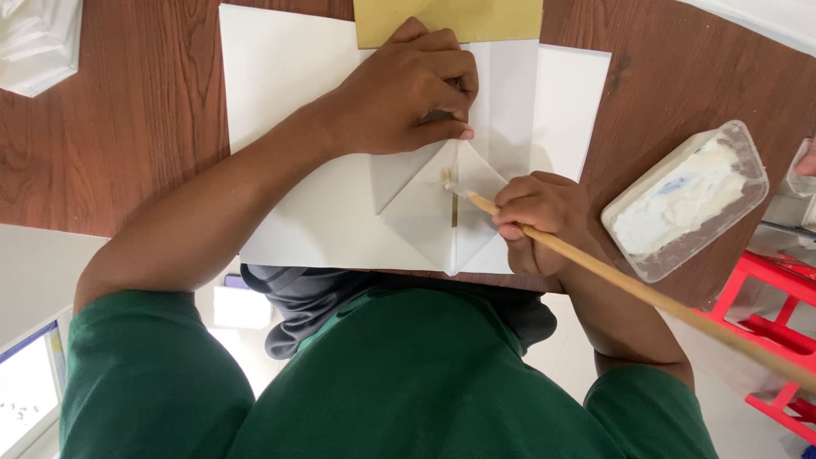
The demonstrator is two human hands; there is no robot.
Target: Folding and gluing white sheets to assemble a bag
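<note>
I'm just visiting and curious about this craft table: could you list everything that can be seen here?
Table: one, brown wood, under everything.
White sheet: one, flat on the table as a base.
Folded paper: one, pale grey-white, folded to a point, on the white sheet.
Gold paper: one, at the far edge, partly under the folded paper.
Brush: one, wooden handle, tip on the folded paper's centre seam.
Plastic tub: one, clear, holding white paste, right of the sheet.
Plastic bag: one, whitish, far left corner.
Red frame: one, beside the table at right.
Shirt: one, green, at the bottom.
Left hand: pressing the folded paper.
Right hand: gripping the brush.
</note>
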